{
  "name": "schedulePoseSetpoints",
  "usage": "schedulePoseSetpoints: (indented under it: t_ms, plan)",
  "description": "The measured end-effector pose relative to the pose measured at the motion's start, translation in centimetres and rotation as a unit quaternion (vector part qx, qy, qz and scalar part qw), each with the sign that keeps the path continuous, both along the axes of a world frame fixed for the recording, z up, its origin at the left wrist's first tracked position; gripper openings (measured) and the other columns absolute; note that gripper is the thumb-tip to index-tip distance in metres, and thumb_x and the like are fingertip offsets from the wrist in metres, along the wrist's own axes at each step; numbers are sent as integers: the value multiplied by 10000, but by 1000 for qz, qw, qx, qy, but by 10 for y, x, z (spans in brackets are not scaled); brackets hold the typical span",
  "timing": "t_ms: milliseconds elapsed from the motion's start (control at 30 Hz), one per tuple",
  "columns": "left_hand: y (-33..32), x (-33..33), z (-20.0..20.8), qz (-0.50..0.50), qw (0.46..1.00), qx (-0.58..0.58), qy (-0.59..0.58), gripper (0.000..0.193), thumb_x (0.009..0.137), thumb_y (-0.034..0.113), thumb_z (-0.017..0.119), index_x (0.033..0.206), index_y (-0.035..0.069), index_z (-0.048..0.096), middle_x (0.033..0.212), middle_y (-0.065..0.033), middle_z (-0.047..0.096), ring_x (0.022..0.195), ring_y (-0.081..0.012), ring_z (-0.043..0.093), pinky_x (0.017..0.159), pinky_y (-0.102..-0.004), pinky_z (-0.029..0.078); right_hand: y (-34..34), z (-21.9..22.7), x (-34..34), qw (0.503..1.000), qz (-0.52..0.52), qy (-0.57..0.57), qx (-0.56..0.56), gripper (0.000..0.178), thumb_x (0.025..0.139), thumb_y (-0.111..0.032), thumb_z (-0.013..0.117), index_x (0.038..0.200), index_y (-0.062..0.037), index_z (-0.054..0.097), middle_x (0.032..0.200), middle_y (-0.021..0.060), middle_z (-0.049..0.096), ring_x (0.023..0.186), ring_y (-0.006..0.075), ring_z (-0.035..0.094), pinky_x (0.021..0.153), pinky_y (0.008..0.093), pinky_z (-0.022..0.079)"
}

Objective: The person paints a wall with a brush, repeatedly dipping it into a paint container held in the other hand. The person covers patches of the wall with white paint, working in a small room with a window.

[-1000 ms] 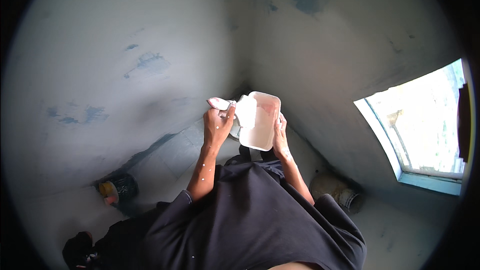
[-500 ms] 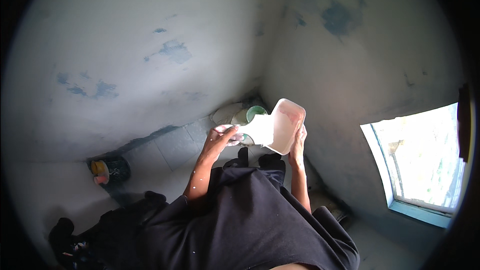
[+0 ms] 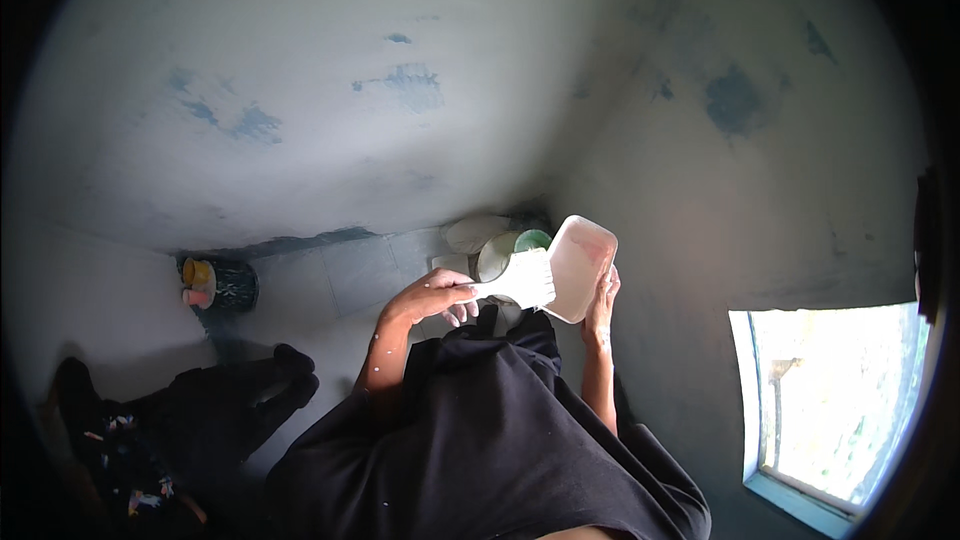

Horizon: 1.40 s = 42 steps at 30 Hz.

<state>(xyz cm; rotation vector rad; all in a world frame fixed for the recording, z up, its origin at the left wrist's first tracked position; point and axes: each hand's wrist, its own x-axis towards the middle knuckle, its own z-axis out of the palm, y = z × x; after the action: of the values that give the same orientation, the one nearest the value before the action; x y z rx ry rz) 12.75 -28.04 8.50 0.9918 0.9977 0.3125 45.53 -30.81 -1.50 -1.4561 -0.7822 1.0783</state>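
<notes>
Brush (image 3: 526, 280) sits pinched in left hand (image 3: 432, 298); right hand (image 3: 602, 298) clasps pale tray (image 3: 577, 285).

brush (image 3: 527, 280): matt, paint-coated | tray (image 3: 578, 275): smooth, plastic-looking | shirt (image 3: 490, 430): matt cloth | wall (image 3: 310, 150): matt, patchy

The left forearm (image 3: 385, 360), flecked with white spots, rises steeply to a wrist (image 3: 396, 318) bent inward, toward the right. The bare left grip (image 3: 432, 298) is closed, thumb and forefinger together, the lower fingers (image 3: 461, 317) loosely curled, their tips whitened. The right forearm (image 3: 599, 380) stands nearly upright, its wrist (image 3: 597, 337) fairly straight; the bare right grip (image 3: 602, 305) is closed too, turned edge-on, fingers upward.
</notes>
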Motion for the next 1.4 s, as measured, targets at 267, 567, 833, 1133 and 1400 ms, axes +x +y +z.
schedulePoseSetpoints:
  t_ms: [267, 567, 833, 1133, 1400]
  plan:
    - [-50, 32, -12, 112, 992, 59, -24, 274, 1016, 311, 529, 975, 42, 565, 723, 31, 465, 552, -34, 350, 460, -206, 277, 42, -34, 17, 993, 94, 51, 58, 743, 987, -571, 433, 1508, -102, 187, 1496, 152, 339, 1337, 302, 405, 1077, 458, 401]
    - [-53, 51, 10, 249, 942, 188, -120, 238, 1028, 300, 499, 948, 83, 556, 716, 48, 469, 639, -56, 406, 613, -239, 349, 56, 23, 11, 986, 164, -4, 44, 752, 990, -583, 412, 1507, -78, 206, 1503, 163, 324, 1362, 301, 379, 1101, 440, 371]
    - [-34, 49, 3, 254, 929, 169, -212, 219, 1031, 295, 504, 976, 85, 531, 765, 48, 484, 650, -60, 427, 610, -224, 353, 50, 66, 3, 986, 160, -36, 41, 773, 984, -597, 416, 1489, -43, 229, 1506, 178, 312, 1392, 287, 319, 1133, 424, 297]
    - [51, 47, -25, 297, 898, 62, -319, 358, 989, 250, 591, 1237, 34, 450, 878, -13, 531, 672, -84, 468, 604, -232, 417, 32, 84, 3, 983, 126, -135, 17, 824, 965, -664, 338, 1496, -42, 242, 1490, 230, 337, 1368, 351, 369, 1113, 440, 318]
    - [141, 50, -3, 453, 847, 195, -199, 382, 975, 430, 588, 1111, 78, 532, 727, 33, 494, 544, -25, 393, 456, -189, 303, 14, 87, 1, 992, 50, -111, -21, 764, 989, -610, 369, 1494, -49, 247, 1496, 206, 325, 1374, 317, 349, 1119, 437, 310]
